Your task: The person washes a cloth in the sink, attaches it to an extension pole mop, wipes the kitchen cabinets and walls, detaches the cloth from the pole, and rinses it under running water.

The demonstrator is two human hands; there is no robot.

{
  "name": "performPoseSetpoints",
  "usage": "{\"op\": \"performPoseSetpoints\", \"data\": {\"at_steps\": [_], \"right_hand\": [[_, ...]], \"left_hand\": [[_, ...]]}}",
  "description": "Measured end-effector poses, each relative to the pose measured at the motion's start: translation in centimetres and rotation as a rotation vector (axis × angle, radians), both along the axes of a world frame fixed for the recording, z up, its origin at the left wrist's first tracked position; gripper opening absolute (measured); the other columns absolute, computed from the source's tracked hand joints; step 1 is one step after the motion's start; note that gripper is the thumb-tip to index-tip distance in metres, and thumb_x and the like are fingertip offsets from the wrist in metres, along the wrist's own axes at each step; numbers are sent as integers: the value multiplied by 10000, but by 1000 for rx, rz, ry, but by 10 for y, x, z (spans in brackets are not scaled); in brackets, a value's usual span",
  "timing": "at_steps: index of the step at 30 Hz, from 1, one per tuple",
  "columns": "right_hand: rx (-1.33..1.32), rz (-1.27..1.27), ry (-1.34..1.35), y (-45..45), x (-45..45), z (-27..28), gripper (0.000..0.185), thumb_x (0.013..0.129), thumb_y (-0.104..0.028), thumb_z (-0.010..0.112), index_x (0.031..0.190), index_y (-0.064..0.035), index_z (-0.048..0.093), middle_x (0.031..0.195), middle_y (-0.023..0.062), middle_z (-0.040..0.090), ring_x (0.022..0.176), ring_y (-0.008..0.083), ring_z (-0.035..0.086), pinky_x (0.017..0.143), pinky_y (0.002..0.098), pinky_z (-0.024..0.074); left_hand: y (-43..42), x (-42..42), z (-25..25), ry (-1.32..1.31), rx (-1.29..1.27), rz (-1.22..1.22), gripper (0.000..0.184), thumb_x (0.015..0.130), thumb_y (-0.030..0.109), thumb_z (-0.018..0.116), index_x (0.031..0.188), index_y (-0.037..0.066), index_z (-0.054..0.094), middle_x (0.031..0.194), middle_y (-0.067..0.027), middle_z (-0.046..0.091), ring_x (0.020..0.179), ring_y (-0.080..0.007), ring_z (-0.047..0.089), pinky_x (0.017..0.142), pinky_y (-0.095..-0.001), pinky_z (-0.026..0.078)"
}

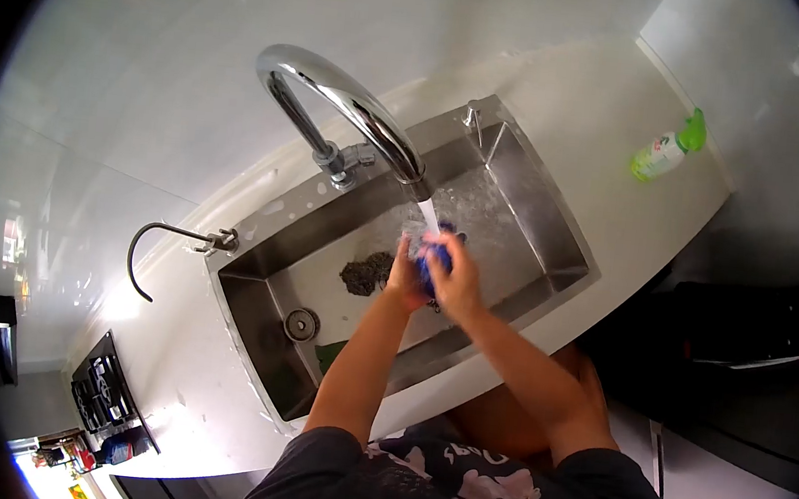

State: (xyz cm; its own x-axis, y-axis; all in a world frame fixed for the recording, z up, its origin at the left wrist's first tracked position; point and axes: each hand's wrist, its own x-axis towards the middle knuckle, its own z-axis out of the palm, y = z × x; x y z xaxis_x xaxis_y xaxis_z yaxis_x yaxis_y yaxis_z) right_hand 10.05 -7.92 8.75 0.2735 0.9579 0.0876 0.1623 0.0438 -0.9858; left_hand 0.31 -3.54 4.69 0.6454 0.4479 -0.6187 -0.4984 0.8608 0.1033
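Note:
Over the steel sink (319,285), my two hands meet beneath the running faucet (374,117). A small deep-blue object (434,264) is held between them. Motion blur and my fingers hide its shape, so I cannot tell its kind. My left hand (403,277) presses against its left side with the fingers pointing up. Curled over the right side is my right hand (458,279). Water falls onto the blue object and the fingers. Just left of my left hand, a dark, curly scouring pad (366,273) lies on the sink floor.
A drain (301,325) and a green pad (328,354) are at the sink's left end. A thin curved tap (167,229) stands left of the sink. The counter holds a green pump bottle (658,157) at right and a black rack (107,390) at left.

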Motion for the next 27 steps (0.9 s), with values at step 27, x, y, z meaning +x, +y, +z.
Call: {"op": "performPoseSetpoints", "data": {"at_steps": [27], "right_hand": [[-196,-70,-316,25,43,-61,237,888,-211,486,1003,-26,578,916,126,612,840,263,574,738,336,440]], "left_hand": [[21,-14,-19,986,744,-403,549,888,448,409,1227,18,428,1165,-184,507,1018,-270,521,835,-374,427]]}}
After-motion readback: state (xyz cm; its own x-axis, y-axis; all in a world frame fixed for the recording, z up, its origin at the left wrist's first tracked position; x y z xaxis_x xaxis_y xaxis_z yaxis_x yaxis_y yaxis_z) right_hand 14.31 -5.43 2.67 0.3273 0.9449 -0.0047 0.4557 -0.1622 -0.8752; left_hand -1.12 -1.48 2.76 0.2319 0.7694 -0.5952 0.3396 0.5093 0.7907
